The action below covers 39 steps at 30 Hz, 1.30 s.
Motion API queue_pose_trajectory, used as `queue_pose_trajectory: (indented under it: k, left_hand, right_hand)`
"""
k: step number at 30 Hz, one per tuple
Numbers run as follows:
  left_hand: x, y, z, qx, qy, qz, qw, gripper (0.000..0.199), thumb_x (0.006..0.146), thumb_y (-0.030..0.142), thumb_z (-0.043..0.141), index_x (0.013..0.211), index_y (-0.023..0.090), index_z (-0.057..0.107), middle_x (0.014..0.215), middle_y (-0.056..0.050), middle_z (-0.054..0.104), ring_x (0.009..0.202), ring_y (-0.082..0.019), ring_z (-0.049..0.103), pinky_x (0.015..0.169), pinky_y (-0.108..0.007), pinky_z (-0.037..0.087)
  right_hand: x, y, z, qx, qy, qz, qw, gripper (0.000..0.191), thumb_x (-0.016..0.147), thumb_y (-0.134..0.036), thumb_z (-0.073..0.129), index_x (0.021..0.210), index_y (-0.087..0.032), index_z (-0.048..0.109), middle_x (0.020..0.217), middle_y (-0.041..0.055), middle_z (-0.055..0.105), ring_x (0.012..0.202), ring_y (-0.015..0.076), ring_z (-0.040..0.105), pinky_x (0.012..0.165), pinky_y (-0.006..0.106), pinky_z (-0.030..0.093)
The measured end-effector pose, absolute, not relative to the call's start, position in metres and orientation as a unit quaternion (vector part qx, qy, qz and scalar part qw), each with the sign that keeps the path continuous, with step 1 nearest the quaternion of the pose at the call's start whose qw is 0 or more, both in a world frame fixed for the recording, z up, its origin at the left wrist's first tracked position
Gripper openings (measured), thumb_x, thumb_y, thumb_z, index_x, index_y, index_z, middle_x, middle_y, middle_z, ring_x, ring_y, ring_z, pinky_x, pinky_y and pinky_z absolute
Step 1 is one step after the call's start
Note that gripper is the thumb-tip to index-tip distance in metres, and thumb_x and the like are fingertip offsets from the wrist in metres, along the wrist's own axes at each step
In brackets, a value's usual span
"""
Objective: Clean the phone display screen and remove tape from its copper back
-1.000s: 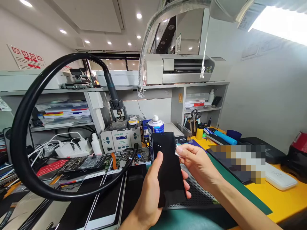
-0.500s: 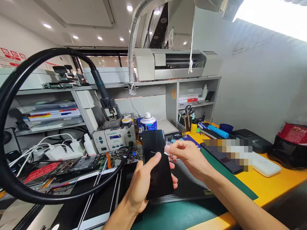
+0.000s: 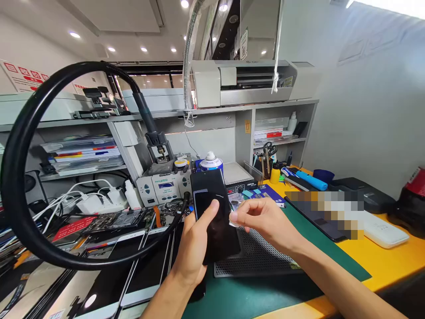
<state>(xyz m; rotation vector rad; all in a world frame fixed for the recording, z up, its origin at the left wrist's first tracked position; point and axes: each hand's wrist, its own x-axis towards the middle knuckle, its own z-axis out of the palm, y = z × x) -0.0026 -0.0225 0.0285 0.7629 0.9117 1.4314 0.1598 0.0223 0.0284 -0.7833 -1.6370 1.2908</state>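
A black phone is held upright and slightly tilted in my left hand, whose thumb lies on the dark screen. Small faint text shows on the screen. Close to the phone's right edge, my right hand pinches a small white piece between thumb and finger. Whether that piece touches the phone I cannot tell. Beneath the hands is a black perforated pad on a green mat.
Several phones and screens lie at left under a looping black hose. Behind stand a grey soldering station and a blue can. At right are a dark phone, a white device and a dark bottle.
The view has shifted, moving the surroundings rightward. The phone has tilted, and the fingers of my left hand behind its right edge no longer show. My right hand still pinches the white piece.
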Motion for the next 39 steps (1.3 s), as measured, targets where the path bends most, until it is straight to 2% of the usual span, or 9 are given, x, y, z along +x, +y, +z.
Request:
queue_pose_trajectory:
  k: [8,13,17,22,25,27,31,34,39]
  left_hand:
    - [-0.007,-0.02,0.037,0.303,0.374,0.64,0.599,0.044,0.08,0.043,0.073,0.113,0.013,0.071,0.108,-0.012,0.075,0.097,-0.029,0.071,0.079,-0.038,0.06]
    - [-0.01,-0.022,0.045,0.295,0.36,0.65,0.6,0.04,0.084,0.043,0.068,0.103,0.008,0.074,0.101,-0.015,0.077,0.09,-0.025,0.072,0.084,-0.035,0.059]
    - [-0.011,-0.023,0.047,0.308,0.373,0.645,0.591,0.044,0.083,0.046,0.067,0.102,0.007,0.074,0.098,-0.016,0.076,0.085,-0.026,0.073,0.074,-0.033,0.06]
    - [-0.011,-0.024,0.047,0.303,0.365,0.619,0.626,0.044,0.083,0.048,0.066,0.102,0.009,0.074,0.082,-0.012,0.076,0.074,-0.025,0.072,0.064,-0.032,0.058]
    - [-0.012,-0.025,0.046,0.291,0.328,0.592,0.676,0.053,0.087,0.054,0.057,0.102,0.007,0.074,0.078,-0.012,0.074,0.071,-0.025,0.071,0.067,-0.034,0.058]
    - [-0.013,-0.026,0.045,0.277,0.304,0.583,0.7,0.057,0.087,0.057,0.054,0.105,0.006,0.073,0.081,-0.013,0.075,0.074,-0.026,0.071,0.07,-0.036,0.058]
    - [-0.015,-0.026,0.042,0.237,0.307,0.584,0.713,0.052,0.085,0.054,0.059,0.106,0.008,0.073,0.082,-0.012,0.076,0.078,-0.028,0.072,0.073,-0.037,0.058]
    - [-0.015,-0.024,0.04,0.233,0.289,0.591,0.716,0.05,0.085,0.052,0.061,0.108,0.009,0.073,0.083,-0.012,0.077,0.08,-0.028,0.073,0.075,-0.037,0.058]
    - [-0.016,-0.022,0.04,0.257,0.296,0.61,0.689,0.053,0.085,0.054,0.06,0.11,0.008,0.072,0.084,-0.013,0.076,0.077,-0.027,0.072,0.069,-0.035,0.057]
  right_hand:
    - [0.163,0.019,0.025,-0.291,-0.678,0.569,0.363,0.029,0.075,-0.042,0.08,0.063,-0.016,0.073,0.064,0.0014,0.066,0.06,0.0126,0.052,0.058,0.025,0.041]
    - [0.164,0.015,0.025,-0.282,-0.704,0.598,0.261,0.023,0.069,-0.035,0.084,0.066,-0.014,0.076,0.065,0.0019,0.07,0.059,0.0127,0.057,0.059,0.025,0.045]
    - [0.17,0.014,0.025,-0.273,-0.7,0.641,0.158,0.023,0.071,-0.032,0.083,0.069,-0.013,0.071,0.066,0.0021,0.071,0.06,0.013,0.064,0.055,0.021,0.047]
    - [0.178,0.024,0.029,-0.22,-0.606,0.722,0.25,0.03,0.075,-0.028,0.08,0.069,-0.017,0.053,0.064,0.0047,0.073,0.057,0.0209,0.073,0.044,0.022,0.051]
    - [0.18,0.028,0.032,-0.226,-0.604,0.703,0.299,0.026,0.078,-0.029,0.078,0.07,-0.016,0.057,0.058,0.0015,0.07,0.049,0.0141,0.068,0.045,0.02,0.05]
    - [0.179,0.028,0.032,-0.236,-0.609,0.685,0.324,0.024,0.079,-0.031,0.078,0.072,-0.015,0.062,0.058,0.0011,0.069,0.05,0.0115,0.065,0.048,0.019,0.049]
    - [0.169,0.02,0.03,-0.255,-0.626,0.65,0.347,0.025,0.073,-0.031,0.084,0.072,-0.014,0.066,0.071,0.0025,0.07,0.061,0.0111,0.062,0.051,0.019,0.047]
    - [0.161,0.013,0.027,-0.267,-0.633,0.628,0.366,0.028,0.069,-0.03,0.087,0.076,-0.017,0.063,0.068,-0.0021,0.066,0.059,0.0109,0.061,0.049,0.019,0.045]
    - [0.158,0.008,0.02,-0.275,-0.674,0.539,0.423,0.021,0.081,-0.035,0.078,0.079,-0.017,0.067,0.071,-0.0013,0.065,0.058,0.0106,0.06,0.056,0.023,0.049]
